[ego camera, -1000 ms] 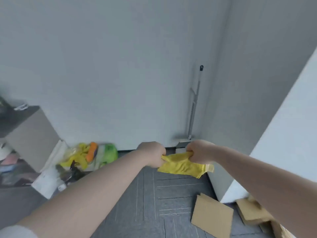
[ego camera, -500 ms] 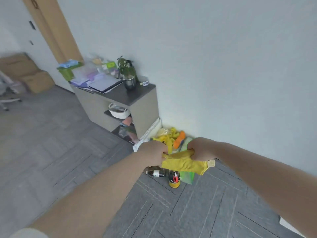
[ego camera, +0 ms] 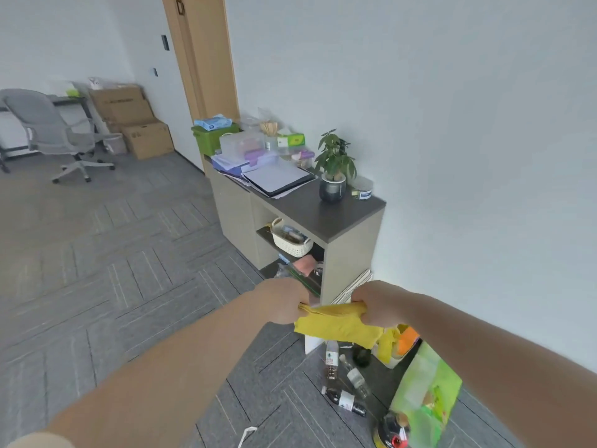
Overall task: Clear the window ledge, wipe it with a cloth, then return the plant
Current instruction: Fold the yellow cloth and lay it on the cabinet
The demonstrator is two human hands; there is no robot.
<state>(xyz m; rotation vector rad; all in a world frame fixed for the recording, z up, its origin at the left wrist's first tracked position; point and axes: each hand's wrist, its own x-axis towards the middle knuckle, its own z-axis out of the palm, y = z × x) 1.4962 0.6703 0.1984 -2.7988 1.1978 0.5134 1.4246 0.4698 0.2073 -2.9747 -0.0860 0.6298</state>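
Hands: our left hand and right hand both clench the yellow cloth, stretched between them.
Plant: potted, at the cabinet top's right end.
Basket: contents unclear.
Labels: unreadable.

Left hand and right hand each hold a grip on one end of a bunched yellow cloth, stretched between them at mid-frame above grey carpet. Beyond, a potted plant stands upright on the dark surface of a low cabinet against the white wall, a tape roll just beside it. Bottles and a green bag lie on the floor below the hands.
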